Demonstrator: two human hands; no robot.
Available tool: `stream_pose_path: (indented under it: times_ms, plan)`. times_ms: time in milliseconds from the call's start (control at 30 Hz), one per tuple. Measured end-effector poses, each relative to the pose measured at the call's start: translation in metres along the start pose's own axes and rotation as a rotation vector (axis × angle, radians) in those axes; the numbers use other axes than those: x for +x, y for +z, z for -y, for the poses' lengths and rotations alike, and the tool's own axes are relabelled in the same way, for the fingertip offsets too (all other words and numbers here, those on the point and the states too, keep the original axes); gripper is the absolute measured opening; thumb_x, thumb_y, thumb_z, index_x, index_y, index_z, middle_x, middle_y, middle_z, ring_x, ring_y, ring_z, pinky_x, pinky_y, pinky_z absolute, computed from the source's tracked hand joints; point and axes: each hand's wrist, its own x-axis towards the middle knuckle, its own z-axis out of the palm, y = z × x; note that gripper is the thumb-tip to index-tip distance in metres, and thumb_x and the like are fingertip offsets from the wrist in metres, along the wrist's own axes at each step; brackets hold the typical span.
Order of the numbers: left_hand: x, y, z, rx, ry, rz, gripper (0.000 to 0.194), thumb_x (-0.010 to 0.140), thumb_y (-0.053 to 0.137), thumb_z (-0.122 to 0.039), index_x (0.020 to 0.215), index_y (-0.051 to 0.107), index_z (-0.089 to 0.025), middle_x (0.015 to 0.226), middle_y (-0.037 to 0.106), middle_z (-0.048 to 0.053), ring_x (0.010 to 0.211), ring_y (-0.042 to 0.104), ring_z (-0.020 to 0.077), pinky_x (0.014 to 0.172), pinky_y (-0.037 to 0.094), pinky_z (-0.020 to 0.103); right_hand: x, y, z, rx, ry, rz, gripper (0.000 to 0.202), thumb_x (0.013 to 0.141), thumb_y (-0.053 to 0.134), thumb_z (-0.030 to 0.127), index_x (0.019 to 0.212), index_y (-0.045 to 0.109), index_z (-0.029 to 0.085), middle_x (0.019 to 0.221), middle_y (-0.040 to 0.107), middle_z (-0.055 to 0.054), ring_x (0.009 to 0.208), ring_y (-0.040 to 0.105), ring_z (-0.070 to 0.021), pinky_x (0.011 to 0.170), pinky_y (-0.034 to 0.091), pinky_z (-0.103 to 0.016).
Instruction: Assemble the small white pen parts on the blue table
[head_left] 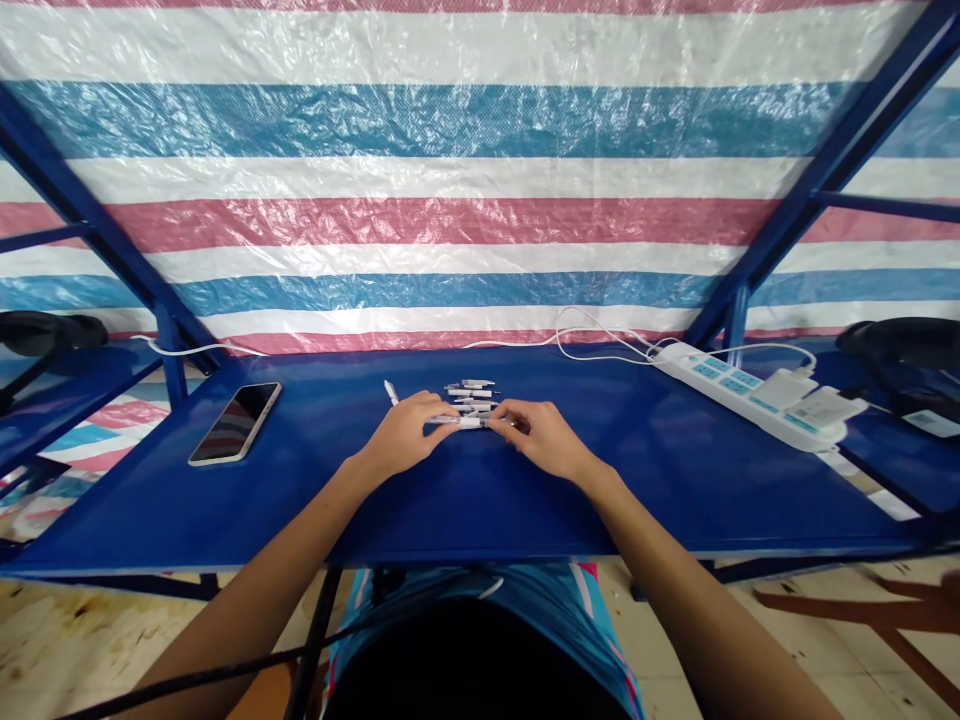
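Observation:
Between my hands lies a white pen (471, 423), level and crosswise at the near end of a row of pens. My left hand (409, 432) pinches its left end. My right hand (546, 436) has its thumb and fingers closed on the right end. Just beyond, several similar white and clear pens (472, 393) lie side by side on the blue table (480, 500). Another white pen (391, 392) sticks out past my left hand, apart from the row and slanted. Fingers hide the ends of the nearest pen.
A phone (236, 424) lies at the left of the table. At the right sits a white power strip (750, 395) with plugged-in chargers, and a white cable (600, 357) runs along the back edge. Striped sheeting (465, 220) hangs behind, between blue metal posts (795, 205).

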Motion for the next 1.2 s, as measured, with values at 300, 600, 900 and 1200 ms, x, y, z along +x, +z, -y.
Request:
stream_pose_path:
  times_ms: [300, 600, 900, 1200]
  plan:
    - [-0.054, 0.022, -0.024, -0.075, -0.134, -0.032, 0.027, 0.099, 0.056, -0.033, 0.106, 0.079, -0.023, 0.093, 0.074, 0.008, 0.089, 0.066, 0.0242, 0.09, 0.056, 0.039, -0.052, 0.039, 0.008, -0.048, 0.034, -0.14, 0.018, 0.099, 0.058, 0.033, 0.091, 0.07, 0.024, 0.09, 0.074, -0.006, 0.083, 0.067, -0.0222, 0.079, 0.053, -0.034]
    - [-0.052, 0.027, -0.018, -0.006, -0.105, -0.069, 0.028, 0.099, 0.053, -0.03, 0.105, 0.08, -0.023, 0.092, 0.068, 0.008, 0.091, 0.063, 0.0252, 0.091, 0.056, 0.041, -0.049, 0.042, -0.002, -0.233, 0.041, -0.181, 0.012, 0.096, 0.061, 0.026, 0.094, 0.073, 0.023, 0.098, 0.07, -0.01, 0.101, 0.062, -0.0293, 0.093, 0.05, -0.046]
    - [-0.055, 0.026, -0.021, -0.003, -0.101, -0.088, 0.023, 0.098, 0.054, -0.028, 0.097, 0.076, -0.023, 0.091, 0.069, 0.007, 0.091, 0.063, 0.0255, 0.09, 0.055, 0.04, -0.05, 0.041, -0.001, -0.217, 0.064, -0.176, 0.013, 0.096, 0.06, 0.023, 0.094, 0.073, 0.022, 0.1, 0.07, -0.01, 0.102, 0.063, -0.0291, 0.095, 0.051, -0.047]
    - [-0.056, 0.022, -0.025, -0.057, -0.149, -0.108, 0.023, 0.097, 0.053, -0.03, 0.096, 0.074, -0.022, 0.093, 0.074, 0.008, 0.092, 0.065, 0.0259, 0.088, 0.055, 0.039, -0.049, 0.038, 0.001, -0.139, 0.066, -0.192, 0.012, 0.093, 0.058, 0.015, 0.09, 0.068, 0.022, 0.095, 0.073, -0.007, 0.097, 0.064, -0.0252, 0.092, 0.051, -0.041]
